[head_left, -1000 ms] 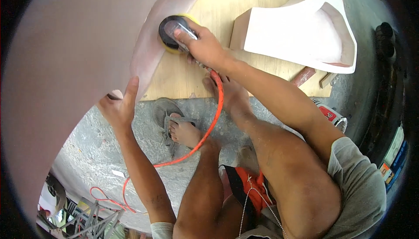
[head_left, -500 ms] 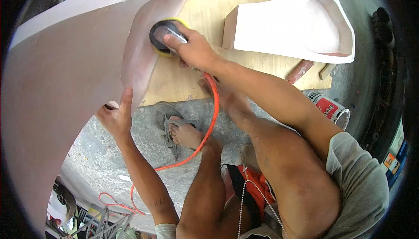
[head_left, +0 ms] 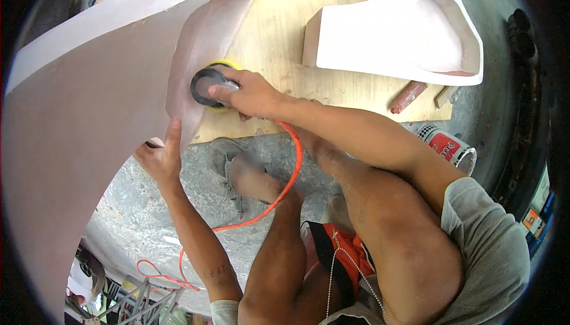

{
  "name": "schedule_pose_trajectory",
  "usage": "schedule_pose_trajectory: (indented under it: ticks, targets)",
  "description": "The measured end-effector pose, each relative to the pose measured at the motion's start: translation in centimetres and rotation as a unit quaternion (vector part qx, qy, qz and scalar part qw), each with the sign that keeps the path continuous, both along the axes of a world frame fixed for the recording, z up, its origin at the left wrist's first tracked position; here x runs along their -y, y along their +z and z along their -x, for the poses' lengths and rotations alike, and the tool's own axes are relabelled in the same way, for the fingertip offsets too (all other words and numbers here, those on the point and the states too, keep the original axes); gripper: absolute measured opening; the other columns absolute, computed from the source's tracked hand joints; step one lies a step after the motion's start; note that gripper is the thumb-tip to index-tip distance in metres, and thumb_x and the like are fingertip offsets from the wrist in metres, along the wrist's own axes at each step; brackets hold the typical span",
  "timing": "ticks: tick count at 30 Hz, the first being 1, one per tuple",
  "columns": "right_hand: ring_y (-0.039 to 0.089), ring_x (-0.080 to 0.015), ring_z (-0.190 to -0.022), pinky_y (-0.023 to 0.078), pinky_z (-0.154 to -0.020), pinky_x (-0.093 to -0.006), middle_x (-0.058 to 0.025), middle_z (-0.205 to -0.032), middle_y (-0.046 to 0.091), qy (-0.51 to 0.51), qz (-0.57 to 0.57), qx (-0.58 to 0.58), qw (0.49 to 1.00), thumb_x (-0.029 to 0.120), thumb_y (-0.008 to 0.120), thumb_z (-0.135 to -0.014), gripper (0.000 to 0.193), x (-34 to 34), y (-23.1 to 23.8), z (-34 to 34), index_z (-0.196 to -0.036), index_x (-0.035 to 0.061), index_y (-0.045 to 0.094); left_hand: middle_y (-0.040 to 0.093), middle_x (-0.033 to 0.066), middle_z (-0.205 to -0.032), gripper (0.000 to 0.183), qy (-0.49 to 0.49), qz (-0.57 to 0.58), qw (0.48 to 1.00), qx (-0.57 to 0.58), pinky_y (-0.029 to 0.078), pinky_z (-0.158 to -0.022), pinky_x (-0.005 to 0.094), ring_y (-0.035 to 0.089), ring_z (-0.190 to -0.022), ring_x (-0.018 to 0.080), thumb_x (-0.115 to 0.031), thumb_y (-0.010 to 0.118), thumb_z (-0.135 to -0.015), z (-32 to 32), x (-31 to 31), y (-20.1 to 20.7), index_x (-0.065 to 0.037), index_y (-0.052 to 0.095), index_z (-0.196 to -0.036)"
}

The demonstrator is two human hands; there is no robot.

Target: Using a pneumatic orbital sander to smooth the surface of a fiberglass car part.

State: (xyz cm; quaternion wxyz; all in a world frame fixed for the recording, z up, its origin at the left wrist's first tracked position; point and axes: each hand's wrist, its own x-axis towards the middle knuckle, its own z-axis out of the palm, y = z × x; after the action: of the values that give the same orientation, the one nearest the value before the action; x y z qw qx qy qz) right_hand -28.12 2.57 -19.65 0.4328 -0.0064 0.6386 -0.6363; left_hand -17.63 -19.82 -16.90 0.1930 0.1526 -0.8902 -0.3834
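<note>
My right hand (head_left: 256, 94) is wrapped round a round palm sander (head_left: 202, 86) with a black body and a yellow rim. The sander's pad rests against the recessed, pinkish strip along the edge of a large curved moulded panel (head_left: 89, 93) on the left. An orange hose (head_left: 295, 167) runs from the sander, loops toward me and passes behind my left forearm. Lower on the panel, my left hand (head_left: 162, 160) grips its edge. Its thumb lies up along the strip, while the other fingers go behind the panel and are partly hidden.
The panel leans over a plywood board (head_left: 261, 46). A second, white moulded panel (head_left: 368, 37) lies at the far right, with a reddish cylinder (head_left: 408, 97) and a small wooden block (head_left: 444, 96) beside it. A paint can (head_left: 448, 147) stands on the concrete floor (head_left: 130, 218). Metal framing (head_left: 142, 301) is at lower left.
My right hand has brought the sander down the strip, toward me and slightly left. The hose has shifted with it. My left hand keeps its hold on the panel's edge.
</note>
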Motion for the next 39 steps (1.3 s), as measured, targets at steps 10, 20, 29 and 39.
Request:
schedule_pose_trajectory:
  ticks: [10,20,29,39]
  targets:
    - [0.063,-0.0150,-0.057,0.054,-0.056,-0.0334,-0.0081,-0.075,0.068,-0.101,-0.102,-0.091,0.985,0.053,0.071,-0.093,0.067,-1.3,-2.3,3.9,-0.142,0.0068,0.061,0.057,0.0186,-0.128,0.073,-0.009,-0.011,0.999,-0.036,0.046,-0.100,0.0425,0.058,-0.113,0.0286,-0.027,0.094,-0.074,0.3,-0.4,0.5,0.005,0.057,-0.129]
    - [0.062,-0.0137,-0.057,0.051,-0.053,-0.0307,-0.0073,-0.079,0.069,-0.069,-0.088,-0.125,0.986,0.051,0.072,-0.094,0.061,-0.3,-0.9,3.9,-0.139,0.0115,0.063,0.050,0.0181,-0.128,0.084,-0.002,0.030,0.997,-0.070,0.045,-0.099,0.0459,0.052,-0.117,0.0313,-0.040,0.096,-0.069,1.0,-0.3,0.2,0.002,0.056,-0.130]
    - [0.065,-0.0167,-0.054,0.056,-0.055,-0.0322,-0.0086,-0.080,0.070,0.094,-0.045,-0.090,0.990,0.050,0.070,-0.094,0.055,1.7,-0.8,1.1,-0.137,0.0160,0.065,0.050,0.0192,-0.134,0.085,-0.016,0.013,0.999,-0.025,0.040,-0.109,0.0440,0.052,-0.125,0.0319,-0.031,0.092,-0.077,0.3,-0.3,0.4,0.002,0.046,-0.140]
    - [0.065,-0.0177,-0.053,0.056,-0.054,-0.0319,-0.0095,-0.079,0.071,0.077,-0.053,-0.107,0.990,0.051,0.071,-0.092,0.064,1.8,-1.3,1.2,-0.140,0.0092,0.061,0.047,0.0211,-0.136,0.083,-0.024,0.091,0.996,-0.009,0.039,-0.111,0.0471,0.049,-0.129,0.0349,-0.033,0.092,-0.076,0.6,-0.3,0.9,0.003,0.050,-0.138]
